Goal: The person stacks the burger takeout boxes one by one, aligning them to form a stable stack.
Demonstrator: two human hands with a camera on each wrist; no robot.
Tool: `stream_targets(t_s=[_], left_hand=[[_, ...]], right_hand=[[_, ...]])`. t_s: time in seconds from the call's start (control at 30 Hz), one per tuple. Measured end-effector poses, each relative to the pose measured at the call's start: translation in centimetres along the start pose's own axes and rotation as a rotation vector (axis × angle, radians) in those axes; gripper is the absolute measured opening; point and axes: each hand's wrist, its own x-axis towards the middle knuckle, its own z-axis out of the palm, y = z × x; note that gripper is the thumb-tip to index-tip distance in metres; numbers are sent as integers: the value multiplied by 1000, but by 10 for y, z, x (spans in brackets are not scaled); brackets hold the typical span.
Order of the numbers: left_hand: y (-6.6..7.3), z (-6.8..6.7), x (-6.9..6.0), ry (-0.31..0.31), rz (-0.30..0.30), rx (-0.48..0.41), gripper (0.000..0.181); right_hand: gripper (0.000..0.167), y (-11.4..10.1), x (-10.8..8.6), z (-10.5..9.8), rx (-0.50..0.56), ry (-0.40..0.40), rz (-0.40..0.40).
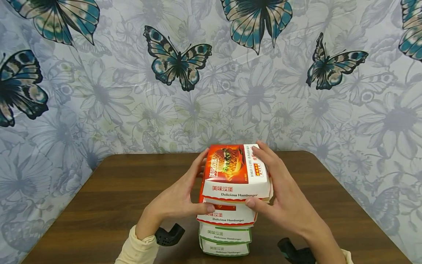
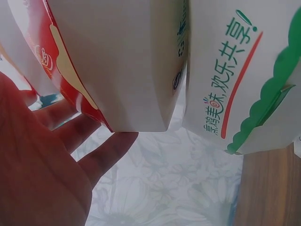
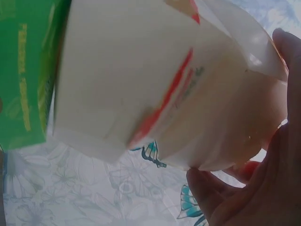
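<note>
Cardboard hamburger boxes stand stacked on the table. Two green-edged boxes, an upper one (image 1: 227,234) and a bottom one (image 1: 227,248), carry a red-edged box (image 1: 234,220). Above it sits another red hamburger box (image 1: 227,165) with a burger picture, slightly askew to the right. My left hand (image 1: 176,196) grips the red boxes from the left, thumb on the lower one's front and fingers along the side. From the right, my right hand (image 1: 287,194) holds the top box, thumb at its front lower edge, fingers at its far right side. The right wrist view is blurred.
A brown wooden table (image 1: 115,205) lies beneath the stack. Behind it hangs a pale cloth (image 1: 197,121) printed with flowers and butterflies. Black devices, a left one (image 1: 169,234) and a right one (image 1: 295,253), sit at my wrists.
</note>
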Motion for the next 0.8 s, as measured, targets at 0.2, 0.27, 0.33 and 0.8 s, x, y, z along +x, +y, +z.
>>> stream_targets(t_s=[0.2, 0.27, 0.33, 0.8], left_hand=[[2, 0, 1, -9, 5, -40, 130], [2, 0, 1, -15, 9, -52, 132], [2, 0, 1, -19, 13, -61, 134], [1, 0, 1, -39, 35, -170, 137]], right_hand=[[110, -2, 0, 7, 3, 5, -2], [110, -3, -1, 9, 1, 7, -3], [110, -3, -1, 10, 1, 10, -5], [108, -1, -2, 19, 13, 22, -34]])
